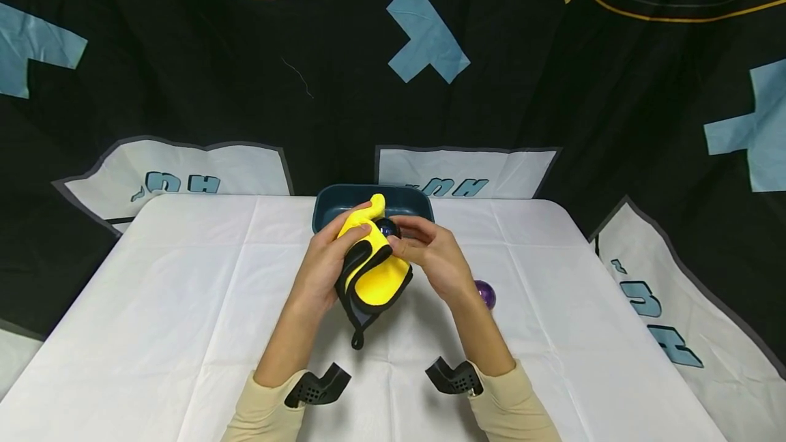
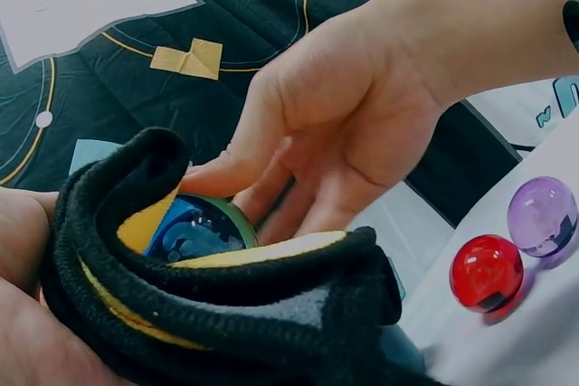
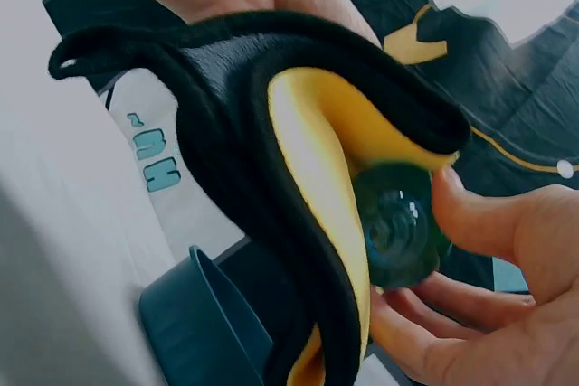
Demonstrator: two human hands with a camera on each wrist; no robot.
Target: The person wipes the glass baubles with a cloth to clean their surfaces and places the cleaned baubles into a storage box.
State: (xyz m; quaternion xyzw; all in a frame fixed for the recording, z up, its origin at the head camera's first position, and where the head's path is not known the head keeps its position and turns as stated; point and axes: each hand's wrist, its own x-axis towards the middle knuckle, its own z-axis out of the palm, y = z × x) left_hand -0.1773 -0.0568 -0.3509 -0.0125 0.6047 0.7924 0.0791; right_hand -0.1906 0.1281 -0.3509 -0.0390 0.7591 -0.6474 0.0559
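My left hand (image 1: 322,264) grips a yellow cloth (image 1: 381,282) with black edging and a small hanging loop, folded and bunched above the table. A dark blue-green transparent ball (image 3: 395,223) sits against the cloth's yellow side. Thumb and fingers of my right hand (image 1: 432,254) hold this ball from the right, the thumb at the cloth's edge. In the left wrist view the ball (image 2: 201,230) shows partly between the cloth folds. The left fingers behind the cloth are mostly hidden.
A dark teal tub (image 1: 321,210) stands at the table's back edge, just beyond the hands. On the white tabletop (image 1: 184,333) a purple ball (image 1: 486,294) lies beside the right forearm. A red ball (image 2: 487,273) is near it, hidden in the head view.
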